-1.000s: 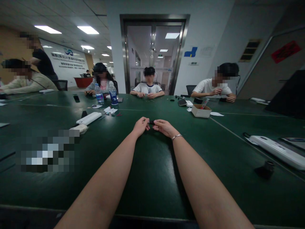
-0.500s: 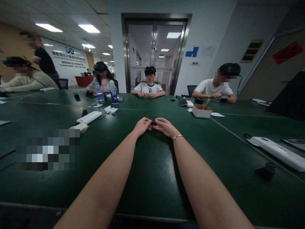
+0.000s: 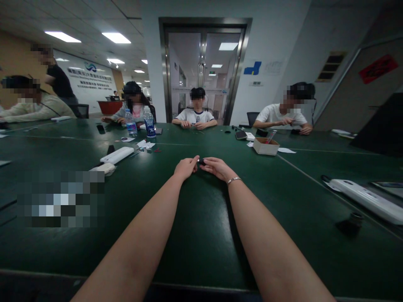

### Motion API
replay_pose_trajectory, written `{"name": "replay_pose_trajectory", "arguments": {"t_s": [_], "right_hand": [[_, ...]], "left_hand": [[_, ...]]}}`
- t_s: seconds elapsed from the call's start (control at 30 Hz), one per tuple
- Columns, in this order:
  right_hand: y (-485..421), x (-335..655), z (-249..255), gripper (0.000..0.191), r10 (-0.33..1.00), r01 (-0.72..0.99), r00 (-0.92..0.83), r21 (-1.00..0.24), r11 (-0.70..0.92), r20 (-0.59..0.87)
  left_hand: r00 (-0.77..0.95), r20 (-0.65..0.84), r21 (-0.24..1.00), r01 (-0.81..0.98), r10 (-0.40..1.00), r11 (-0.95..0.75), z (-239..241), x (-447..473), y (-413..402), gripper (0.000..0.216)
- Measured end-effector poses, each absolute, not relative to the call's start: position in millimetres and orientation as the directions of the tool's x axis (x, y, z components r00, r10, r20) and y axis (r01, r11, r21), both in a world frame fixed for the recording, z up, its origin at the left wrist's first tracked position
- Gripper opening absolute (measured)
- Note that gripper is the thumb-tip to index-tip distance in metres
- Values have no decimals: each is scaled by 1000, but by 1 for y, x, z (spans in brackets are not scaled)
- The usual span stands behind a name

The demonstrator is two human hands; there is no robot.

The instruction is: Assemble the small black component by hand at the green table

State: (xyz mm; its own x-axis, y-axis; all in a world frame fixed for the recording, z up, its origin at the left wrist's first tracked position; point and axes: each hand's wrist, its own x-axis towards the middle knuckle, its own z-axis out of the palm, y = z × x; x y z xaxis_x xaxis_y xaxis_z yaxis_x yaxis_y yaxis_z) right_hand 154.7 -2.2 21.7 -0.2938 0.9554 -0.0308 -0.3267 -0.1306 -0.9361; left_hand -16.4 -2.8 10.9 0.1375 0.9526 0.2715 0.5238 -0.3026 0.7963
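head view, small black object (image 3: 202,161), pale at one end

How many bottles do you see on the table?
2: a clear bottle and, just right of it, a blue-patterned bottle, both toward the far side of the table.

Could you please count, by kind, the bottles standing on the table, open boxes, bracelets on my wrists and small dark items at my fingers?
Bottles: 2
Open box: 1
Bracelet: 1
Small dark item: 1
Total: 5
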Motion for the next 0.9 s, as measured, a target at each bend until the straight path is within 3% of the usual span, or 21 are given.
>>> {"name": "replay_pose_trajectory", "arguments": {"t_s": [0.17,0.37,0.5,0.7,0.9], "right_hand": [[-2,156,20,12,962,-298,-272,-949,-108,-24],[-4,156,22,21,963,-285,-270,-954,-93,-13],[-4,156,22,24,959,-271,-284,-957,-99,-19],[-4,157,22,8,955,-309,-298,-947,-91,5],[-1,156,20,18,961,-343,-275,-932,-121,-23]], "left_hand": [[150,238,831,479,960,-281,11,-12,-4,50],[121,382,835,379,916,-399,12,-12,-7,25],[134,374,843,363,918,-397,12,-12,-7,22],[146,356,863,327,923,-385,7,-13,-3,22],[136,330,887,295,934,-356,4,-13,2,28]]}}
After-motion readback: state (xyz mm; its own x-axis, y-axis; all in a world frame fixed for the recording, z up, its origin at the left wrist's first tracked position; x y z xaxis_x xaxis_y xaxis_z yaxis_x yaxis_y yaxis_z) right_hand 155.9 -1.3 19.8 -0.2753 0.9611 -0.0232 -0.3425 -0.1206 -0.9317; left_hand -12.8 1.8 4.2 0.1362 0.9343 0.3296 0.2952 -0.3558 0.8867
